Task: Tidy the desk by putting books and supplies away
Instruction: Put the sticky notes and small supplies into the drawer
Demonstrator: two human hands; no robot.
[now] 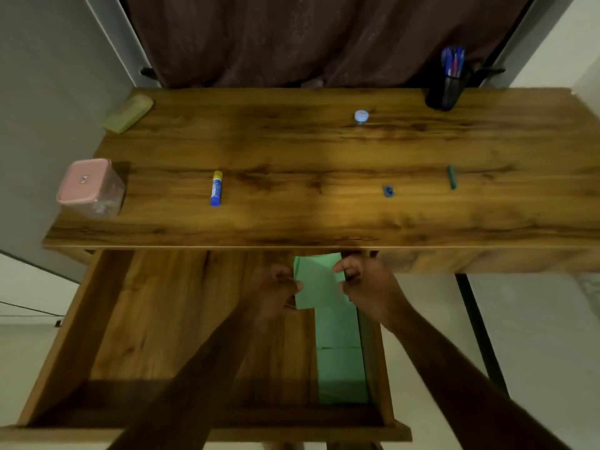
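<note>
One head-worn wide-angle view, set above the near edge of the counter [324, 151], looking steeply down and forward, facing the curtain [324, 37] behind the counter, open drawer [162, 319] below the counter's front closest, counter's right end cut off

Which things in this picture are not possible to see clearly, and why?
All in the head view:
The book: far end hidden under the desk edge.
The box: contents blurred behind its cloudy wall.
The tin: label too small to read.
The desk: right end cut off by the frame edge.
</note>
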